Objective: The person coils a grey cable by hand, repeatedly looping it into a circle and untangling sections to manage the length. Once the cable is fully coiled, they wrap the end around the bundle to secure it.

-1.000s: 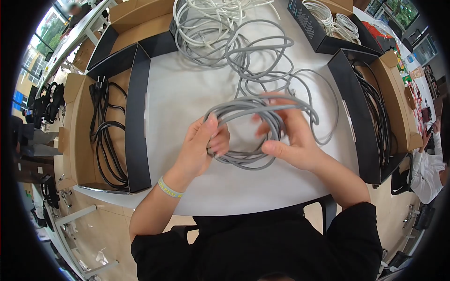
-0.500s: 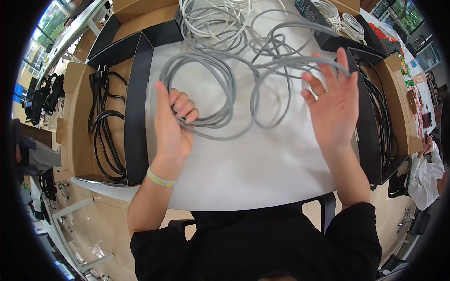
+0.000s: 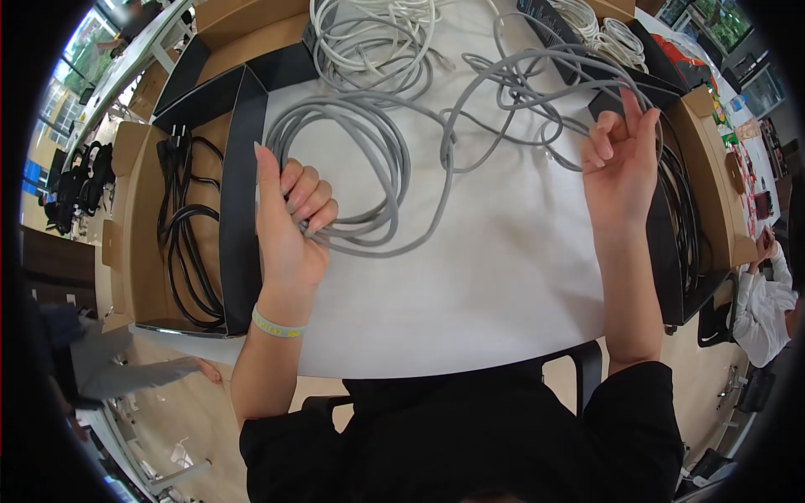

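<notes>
My left hand (image 3: 291, 220) is closed around the lower left strands of a coiled grey cable (image 3: 403, 172), thumb pointing up. The coil's loops hang over the white table. From the coil, the cable runs right to a loose tangle and a wide loop. At the right, my right hand (image 3: 621, 176) is raised with the palm towards me, the cable caught at its index finger and thumb. Its other fingers are curled. Part of the cable there is hidden behind the hand.
White cables (image 3: 381, 29) lie heaped at the back of the white table (image 3: 470, 293). An open box (image 3: 241, 201) on the left holds black power cords (image 3: 180, 218). More black cables (image 3: 683, 222) fill a right-hand box, and white cables (image 3: 620, 42) lie in one behind it. Other people are nearby.
My right hand has moved slightly right, its spread fingers now partly curled, drawing the cable loop right and up. My left hand has shifted a little left with the coil.
</notes>
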A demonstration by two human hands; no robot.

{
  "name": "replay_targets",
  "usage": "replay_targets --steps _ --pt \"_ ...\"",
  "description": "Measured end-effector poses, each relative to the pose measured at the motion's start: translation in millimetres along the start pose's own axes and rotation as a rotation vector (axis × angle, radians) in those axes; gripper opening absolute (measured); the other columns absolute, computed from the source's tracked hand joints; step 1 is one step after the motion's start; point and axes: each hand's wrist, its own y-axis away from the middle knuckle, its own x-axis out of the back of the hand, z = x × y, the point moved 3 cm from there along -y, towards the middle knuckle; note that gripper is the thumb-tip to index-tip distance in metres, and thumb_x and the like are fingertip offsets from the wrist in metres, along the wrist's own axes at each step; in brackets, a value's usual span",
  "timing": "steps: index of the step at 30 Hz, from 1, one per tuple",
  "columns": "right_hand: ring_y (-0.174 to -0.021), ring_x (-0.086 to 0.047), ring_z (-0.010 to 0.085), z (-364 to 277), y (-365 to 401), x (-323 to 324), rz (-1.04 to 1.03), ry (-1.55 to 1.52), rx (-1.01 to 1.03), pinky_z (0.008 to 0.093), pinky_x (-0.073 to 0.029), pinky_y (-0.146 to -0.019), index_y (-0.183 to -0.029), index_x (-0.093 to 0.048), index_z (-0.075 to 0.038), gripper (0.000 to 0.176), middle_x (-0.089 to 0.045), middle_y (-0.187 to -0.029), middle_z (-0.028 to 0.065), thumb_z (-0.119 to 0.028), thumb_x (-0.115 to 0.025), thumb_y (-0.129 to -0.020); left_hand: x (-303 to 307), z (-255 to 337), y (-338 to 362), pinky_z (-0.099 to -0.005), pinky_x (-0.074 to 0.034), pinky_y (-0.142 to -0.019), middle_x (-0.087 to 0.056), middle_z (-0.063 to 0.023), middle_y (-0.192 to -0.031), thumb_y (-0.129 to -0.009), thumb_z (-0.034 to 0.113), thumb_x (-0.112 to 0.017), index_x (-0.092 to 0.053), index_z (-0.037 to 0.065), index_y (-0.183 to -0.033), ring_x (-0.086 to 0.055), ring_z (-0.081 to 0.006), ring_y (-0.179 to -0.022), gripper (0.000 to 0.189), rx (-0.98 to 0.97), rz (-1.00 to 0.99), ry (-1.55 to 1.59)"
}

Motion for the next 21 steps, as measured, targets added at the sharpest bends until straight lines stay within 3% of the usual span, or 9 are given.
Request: replay_targets --steps 3,5,8,10,12,14,15,17,21 --pt "-0.054 -0.037 0.0094 -4.8 -5.7 5.0 0.095 -0.006 0.034 0.0220 -0.030 -0.050 -0.114 -0.047 -0.004 0.049 -0.047 -0.066 0.0029 -0.045 -0.032 -0.092 -3.3 2.2 1.3 -0.0162 -0.021 -0.039 -0.023 0.0068 -0.055 -0.089 0.050 -0.038 -0.029 0.016 -0.063 -0.022 -0.0026 -0.046 0.043 0.063 -0.092 0.036" --pt "-0.054 -0.037 0.0108 -4.4 -10.1 8.2 -0.043 -0.055 -0.010 0.0227 -0.030 -0.050 -0.109 -0.050 -0.002 0.054 -0.047 -0.063 0.0032 -0.048 -0.029 -0.091 -6.7 -1.7 2.6 -0.0153 -0.019 -0.036 -0.023 0.0076 -0.053 -0.088 0.051 -0.036 -0.030 0.017 -0.063 -0.021 -0.0020 -0.044 0.044 0.263 -0.181 0.108" --pt "-0.054 -0.038 0.0119 10.4 -10.6 11.6 -0.189 0.065 -0.070 0.0234 -0.030 -0.050 -0.101 -0.053 0.001 0.060 -0.046 -0.061 0.0033 -0.052 -0.026 -0.090 -7.9 -6.8 2.6 -0.0150 -0.018 -0.034 -0.022 0.0081 -0.052 -0.088 0.052 -0.035 -0.030 0.017 -0.062 -0.019 -0.0016 -0.043 0.044 0.349 -0.276 0.157" --pt "-0.056 -0.042 0.0124 19.4 -3.0 4.7 -0.181 0.090 -0.174 0.0238 -0.033 -0.051 -0.097 -0.054 0.002 0.068 -0.048 -0.061 0.0044 -0.057 -0.021 -0.088 -9.0 -9.6 4.3 -0.0151 -0.018 -0.034 -0.022 0.0080 -0.052 -0.088 0.053 -0.034 -0.030 0.017 -0.062 -0.019 -0.0016 -0.043 0.045 0.375 -0.298 0.158" --pt "-0.062 -0.049 0.0141 31.3 7.9 -8.6 -0.390 0.245 -0.221 0.0248 -0.038 -0.055 -0.091 -0.056 0.002 0.053 -0.054 -0.068 0.0063 -0.047 -0.036 -0.090 -10.8 -11.1 5.2 -0.0151 -0.018 -0.034 -0.022 0.0080 -0.051 -0.088 0.054 -0.034 -0.030 0.017 -0.061 -0.019 -0.0016 -0.042 0.045 0.389 -0.333 0.154" --pt "-0.070 -0.055 0.0164 40.1 22.2 -18.4 -0.514 0.521 -0.092 0.0258 -0.043 -0.061 -0.087 -0.059 0.001 0.030 -0.059 -0.078 0.0088 -0.029 -0.054 -0.086 -11.4 -12.4 6.8 -0.0152 -0.018 -0.035 -0.022 0.0080 -0.051 -0.087 0.055 -0.032 -0.029 0.017 -0.061 -0.019 -0.0017 -0.043 0.046 0.377 -0.345 0.089" --pt "-0.070 -0.055 0.0164 38.7 27.5 -26.2 -0.516 0.522 -0.084 0.0258 -0.043 -0.061 -0.087 -0.059 0.001 0.030 -0.059 -0.078 0.0088 -0.029 -0.054 -0.086 -11.8 -12.1 7.4 -0.0152 -0.018 -0.035 -0.022 0.0080 -0.051 -0.087 0.055 -0.032 -0.029 0.017 -0.061 -0.019 -0.0017 -0.043 0.046 0.372 -0.351 0.088" --pt "-0.074 -0.056 0.0164 32.8 37.5 -44.9 -0.752 0.984 0.124 0.0258 -0.045 -0.063 -0.085 -0.061 0.000 0.015 -0.061 -0.084 0.0095 -0.012 -0.065 -0.075 -12.2 -12.3 8.1 -0.0153 -0.018 -0.035 -0.022 0.0079 -0.052 -0.087 0.056 -0.031 -0.029 0.017 -0.061 -0.019 -0.0021 -0.043 0.047 0.362 -0.366 0.032" --pt "-0.074 -0.058 0.0142 41.8 41.0 -37.2 -0.917 1.072 0.047 0.0270 -0.045 -0.064 -0.089 -0.062 -0.001 0.018 -0.062 -0.092 0.0066 -0.004 -0.066 -0.072 -12.0 -14.2 8.6 -0.0156 -0.018 -0.035 -0.022 0.0077 -0.052 -0.087 0.055 -0.031 -0.029 0.016 -0.061 -0.018 -0.0024 -0.043 0.047 0.349 -0.325 -0.005"
